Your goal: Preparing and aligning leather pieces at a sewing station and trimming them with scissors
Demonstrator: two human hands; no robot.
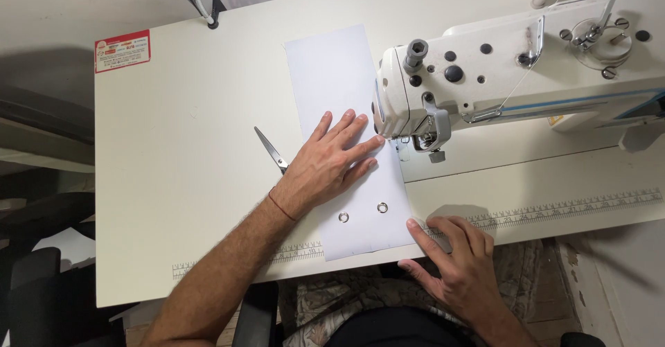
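A long white strip of fabric (336, 77) lies on the sewing table (173, 181), running under the head of a white sewing machine (512, 63). Two metal eyelets (362, 212) sit near its close end. My left hand (329, 163) lies flat on the strip with fingers spread, fingertips by the needle area. At the strip's near right corner, my right hand (457, 257) presses down with its fingertips, at the table's front edge. Neither hand grips anything.
Scissors (271, 150) lie on the table, partly hidden under my left hand. A printed ruler strip (568, 208) runs along the front edge. A red label (122, 50) is at the far left corner. A black chair (41, 250) stands left of the table.
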